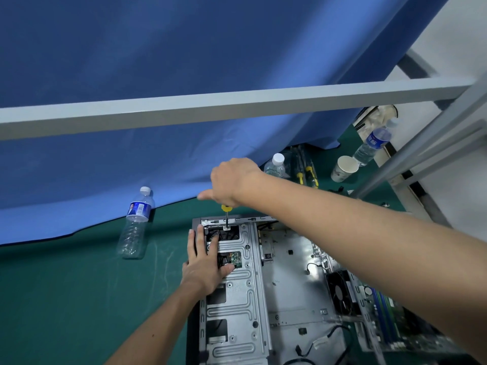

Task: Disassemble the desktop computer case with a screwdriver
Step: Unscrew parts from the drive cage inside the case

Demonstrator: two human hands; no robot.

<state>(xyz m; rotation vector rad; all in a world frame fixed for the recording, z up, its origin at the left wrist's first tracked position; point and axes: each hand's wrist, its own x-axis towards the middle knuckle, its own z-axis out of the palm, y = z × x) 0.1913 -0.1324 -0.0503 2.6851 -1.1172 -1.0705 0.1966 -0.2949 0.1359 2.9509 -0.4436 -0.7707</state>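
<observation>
A person leans over an opened computer case lying flat on a green mat, its metal frame and loose cables exposed. The right arm reaches across from the lower right, and the right hand is curled over the top of a screwdriver with a yellow handle, thumb stuck out to the left; the shaft stands upright with its tip on a screw at the far edge of the case. The left hand lies flat on the frame just below, fingers straight and spread, pressing down beside a cut-out. An empty-looking plastic bottle stands on the mat to the left, against a blue curtain. A paper cup and two more bottles sit further back.
</observation>
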